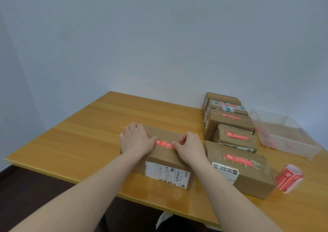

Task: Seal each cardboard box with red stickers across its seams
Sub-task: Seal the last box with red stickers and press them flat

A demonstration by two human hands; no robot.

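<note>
So both hands are on the cardboard box [165, 153] at the front edge of the tabletop [85, 134]. Left hand [135, 139] lies flat on the lid, fingers straight and together. Right hand [189, 147] has its fingers curled, pressing on the end of the red sticker [164, 144] across the seam. Sealed boxes [230, 129] sit just right, sticker roll [289, 177] near them.

No legible text on labels
</note>
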